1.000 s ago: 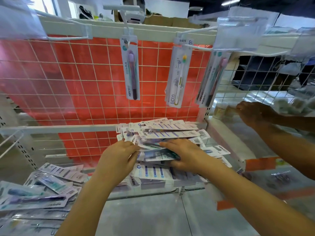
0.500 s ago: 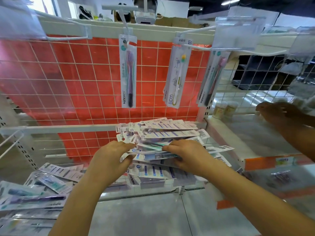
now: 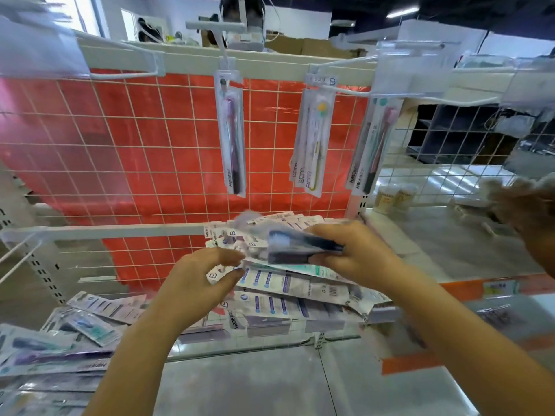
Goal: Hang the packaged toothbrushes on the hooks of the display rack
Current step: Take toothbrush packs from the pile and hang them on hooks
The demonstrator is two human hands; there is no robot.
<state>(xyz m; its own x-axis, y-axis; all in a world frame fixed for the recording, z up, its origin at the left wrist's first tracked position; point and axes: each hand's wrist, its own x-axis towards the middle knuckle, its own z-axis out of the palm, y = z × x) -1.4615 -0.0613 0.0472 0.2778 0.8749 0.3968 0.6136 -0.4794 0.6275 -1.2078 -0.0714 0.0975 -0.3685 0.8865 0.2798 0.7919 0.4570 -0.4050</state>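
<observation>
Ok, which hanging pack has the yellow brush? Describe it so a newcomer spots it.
Start at the red-backed wire grid and its white top rail. Three hooks there carry packs; take the middle one, the yellow-brush pack. It alone shows a yellow brush head, between the purple-brush pack and the pink-brush pack.

I see a white wire shelf, packaged toothbrushes heaped on it, more packs piled at left, grey floor below
</observation>
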